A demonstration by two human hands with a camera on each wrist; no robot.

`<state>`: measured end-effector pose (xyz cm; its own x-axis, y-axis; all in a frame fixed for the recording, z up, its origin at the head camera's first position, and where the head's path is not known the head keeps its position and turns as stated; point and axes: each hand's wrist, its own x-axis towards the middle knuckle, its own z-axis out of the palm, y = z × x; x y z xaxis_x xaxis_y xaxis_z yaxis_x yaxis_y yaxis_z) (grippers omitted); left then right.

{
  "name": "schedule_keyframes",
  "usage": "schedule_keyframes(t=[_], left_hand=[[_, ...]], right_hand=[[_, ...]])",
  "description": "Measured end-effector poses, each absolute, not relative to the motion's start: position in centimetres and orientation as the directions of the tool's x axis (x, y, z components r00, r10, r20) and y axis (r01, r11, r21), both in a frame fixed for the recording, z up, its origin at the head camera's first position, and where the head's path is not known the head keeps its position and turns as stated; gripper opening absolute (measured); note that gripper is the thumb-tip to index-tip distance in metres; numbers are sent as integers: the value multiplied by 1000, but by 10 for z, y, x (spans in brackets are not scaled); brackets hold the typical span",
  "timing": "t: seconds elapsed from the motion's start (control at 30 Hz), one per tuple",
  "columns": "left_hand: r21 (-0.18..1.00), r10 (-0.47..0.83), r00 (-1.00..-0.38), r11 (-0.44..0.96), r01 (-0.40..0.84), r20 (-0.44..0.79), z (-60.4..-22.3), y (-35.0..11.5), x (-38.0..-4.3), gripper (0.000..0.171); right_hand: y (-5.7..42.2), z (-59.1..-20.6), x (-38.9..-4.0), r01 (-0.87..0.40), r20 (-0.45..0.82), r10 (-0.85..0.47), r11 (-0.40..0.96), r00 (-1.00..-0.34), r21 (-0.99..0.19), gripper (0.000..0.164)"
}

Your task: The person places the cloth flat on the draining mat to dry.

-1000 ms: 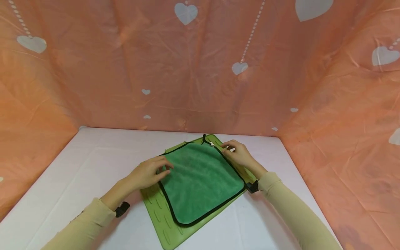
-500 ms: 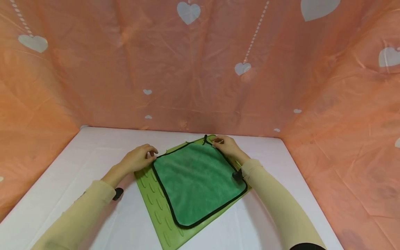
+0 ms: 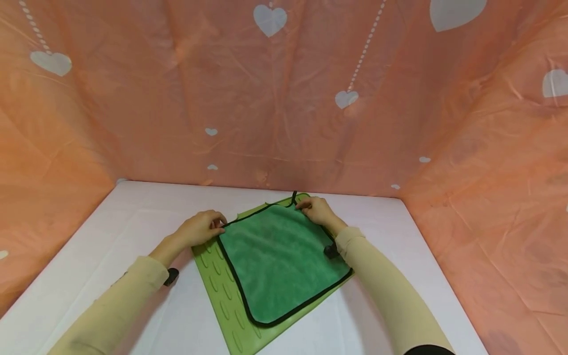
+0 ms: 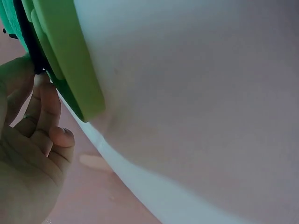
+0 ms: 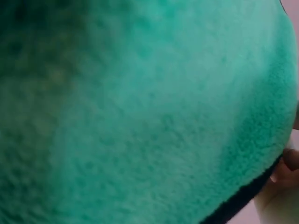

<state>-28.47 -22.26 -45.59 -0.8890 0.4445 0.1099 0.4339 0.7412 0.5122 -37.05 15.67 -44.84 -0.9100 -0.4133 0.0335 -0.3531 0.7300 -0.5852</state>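
Observation:
A green plush cloth [image 3: 284, 261] with black edging lies over a lighter green ridged mat [image 3: 222, 291] in the head view. At its far left corner, my left hand [image 3: 200, 230] pinches the black border; the left wrist view shows thumb and fingertips [image 4: 41, 77] meeting on that edging, right beside the mat's rim. My right hand [image 3: 318, 211] pinches the far right corner, close to a small black hanging loop [image 3: 294, 196]. The cloth's pile [image 5: 163, 116] fills most of the right wrist view, where only part of the right hand [image 5: 275, 198] shows at the right border.
Both things rest on a white-covered table [image 3: 142, 227]. An orange curtain [image 3: 275, 108] with pale hearts rises behind the table's far edge and on both sides. The mat's ridged left strip and near corner stick out from under the cloth.
My left hand has moved off the cloth's surface to its far left corner and taken hold there. My right hand has shifted left to the far right corner and gripped it.

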Motion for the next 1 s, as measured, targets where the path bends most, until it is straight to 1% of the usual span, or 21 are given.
schedule_keyframes(t=[0.17,0.4,0.5,0.7,0.83,1.0], left_hand=[[509,441,-890,743,435,116,-455,-223,-281,16],[506,424,-896,749,428,130,-451,-223,-278,14],[494,432,-894,755,432,121,-452,-222,-279,14],[467,445,-889,768,439,103,-457,-219,-282,14],[447,433,-895,783,433,107,-457,-219,-281,15],[382,404,-901,816,433,158,-450,-220,-274,19]], right_hand=[[157,-450,-372,-338,66,-370,743,-927,-577,28],[158,-452,-374,-282,75,-302,734,-950,-618,29],[160,-456,-375,-301,87,-311,753,-946,-585,29],[163,-459,-376,-375,111,-371,781,-922,-500,28],[165,-457,-375,-385,94,-396,767,-913,-513,30],[174,-450,-367,-386,77,-412,750,-908,-537,34]])
